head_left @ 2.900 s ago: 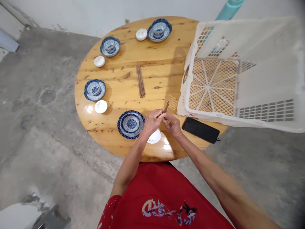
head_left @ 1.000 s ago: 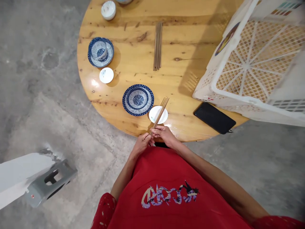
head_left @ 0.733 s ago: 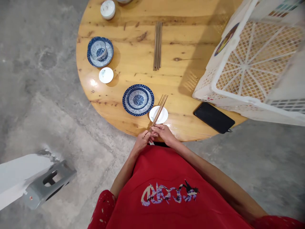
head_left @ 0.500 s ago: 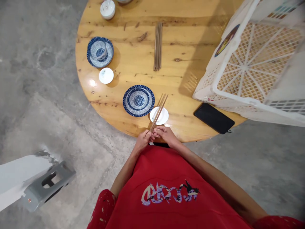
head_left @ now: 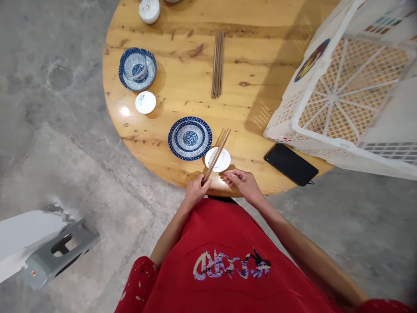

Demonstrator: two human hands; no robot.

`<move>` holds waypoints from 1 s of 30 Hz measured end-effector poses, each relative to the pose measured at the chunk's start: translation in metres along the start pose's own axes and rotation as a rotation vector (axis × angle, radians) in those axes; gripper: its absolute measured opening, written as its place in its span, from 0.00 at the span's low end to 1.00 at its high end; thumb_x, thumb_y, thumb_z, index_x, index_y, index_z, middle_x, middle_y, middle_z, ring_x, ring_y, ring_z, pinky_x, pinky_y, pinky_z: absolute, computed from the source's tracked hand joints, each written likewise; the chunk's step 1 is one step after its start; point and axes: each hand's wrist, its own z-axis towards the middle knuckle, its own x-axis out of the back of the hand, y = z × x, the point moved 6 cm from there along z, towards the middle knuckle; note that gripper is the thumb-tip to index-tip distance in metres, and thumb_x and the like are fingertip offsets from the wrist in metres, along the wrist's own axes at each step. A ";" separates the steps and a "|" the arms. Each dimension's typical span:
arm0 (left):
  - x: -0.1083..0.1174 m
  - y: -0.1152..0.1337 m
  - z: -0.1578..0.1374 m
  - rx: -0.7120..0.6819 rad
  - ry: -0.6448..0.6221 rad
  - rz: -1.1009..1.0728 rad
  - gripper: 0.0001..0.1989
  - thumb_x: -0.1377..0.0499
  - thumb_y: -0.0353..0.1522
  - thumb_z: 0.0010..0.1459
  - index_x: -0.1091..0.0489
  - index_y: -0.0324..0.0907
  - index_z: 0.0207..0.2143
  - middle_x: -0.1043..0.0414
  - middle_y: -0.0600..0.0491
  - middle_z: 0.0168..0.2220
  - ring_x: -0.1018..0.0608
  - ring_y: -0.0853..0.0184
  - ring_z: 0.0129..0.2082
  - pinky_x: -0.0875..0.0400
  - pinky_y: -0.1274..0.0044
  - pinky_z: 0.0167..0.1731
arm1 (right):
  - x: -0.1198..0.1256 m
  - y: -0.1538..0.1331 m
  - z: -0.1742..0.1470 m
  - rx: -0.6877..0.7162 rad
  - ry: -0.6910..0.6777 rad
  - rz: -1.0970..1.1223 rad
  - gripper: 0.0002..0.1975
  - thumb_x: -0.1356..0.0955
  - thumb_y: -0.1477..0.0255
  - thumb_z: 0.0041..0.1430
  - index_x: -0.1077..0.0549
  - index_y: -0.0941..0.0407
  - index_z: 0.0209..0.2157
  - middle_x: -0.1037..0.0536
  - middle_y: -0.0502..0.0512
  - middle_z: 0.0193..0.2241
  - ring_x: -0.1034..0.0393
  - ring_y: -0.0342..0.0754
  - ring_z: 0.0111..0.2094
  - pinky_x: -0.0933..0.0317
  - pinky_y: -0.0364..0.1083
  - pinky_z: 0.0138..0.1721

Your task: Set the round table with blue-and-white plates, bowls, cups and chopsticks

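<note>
My left hand (head_left: pixel 197 188), at the table's near edge, is closed around the lower ends of a few wooden chopsticks (head_left: pixel 215 157). They slant up and to the right, crossing over a small white dish (head_left: pixel 223 161). To the right of that dish is my right hand (head_left: pixel 241 181), its fingers curled in with nothing visible in them. A blue-and-white patterned plate (head_left: pixel 190 138) lies just left of the dish.
More chopsticks (head_left: pixel 217 65) lie in a bundle farther back. At left are a bowl on a plate (head_left: pixel 151 74), a white dish (head_left: pixel 145 102) and a white bowl (head_left: pixel 149 11). A plastic basket (head_left: pixel 293 117) and black phone (head_left: pixel 289 164) occupy the right. A grey stool (head_left: pixel 61 252) stands on the floor.
My right hand has come away from the chopsticks and moved right, apart from my left hand. The left hand keeps the chopsticks over the white dish.
</note>
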 end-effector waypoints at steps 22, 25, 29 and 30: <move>-0.004 0.012 0.009 0.022 -0.037 0.238 0.09 0.49 0.35 0.69 0.31 0.43 0.39 0.22 0.48 0.34 0.20 0.60 0.36 0.38 0.73 0.35 | -0.034 -0.088 0.035 0.420 -0.343 -1.481 0.24 0.44 0.75 0.72 0.34 0.55 0.65 0.24 0.63 0.56 0.26 0.56 0.51 0.33 0.48 0.40; -0.003 0.013 0.011 0.017 -0.024 0.227 0.09 0.49 0.36 0.69 0.31 0.43 0.38 0.22 0.49 0.33 0.21 0.60 0.35 0.39 0.73 0.34 | -0.033 -0.089 0.037 0.438 -0.328 -1.470 0.24 0.44 0.75 0.72 0.33 0.55 0.65 0.24 0.64 0.56 0.26 0.56 0.51 0.32 0.48 0.41; -0.003 0.014 0.013 0.007 -0.013 0.207 0.08 0.48 0.36 0.68 0.31 0.43 0.37 0.24 0.49 0.31 0.22 0.60 0.34 0.39 0.73 0.34 | -0.031 -0.087 0.041 0.460 -0.312 -1.461 0.24 0.43 0.76 0.71 0.33 0.55 0.65 0.25 0.66 0.56 0.26 0.56 0.50 0.32 0.49 0.41; -0.003 0.014 0.013 0.009 -0.012 0.204 0.08 0.47 0.36 0.68 0.31 0.43 0.37 0.24 0.49 0.31 0.22 0.60 0.33 0.38 0.73 0.34 | -0.031 -0.086 0.042 0.463 -0.310 -1.460 0.24 0.43 0.76 0.71 0.34 0.55 0.65 0.25 0.66 0.56 0.26 0.56 0.50 0.32 0.49 0.41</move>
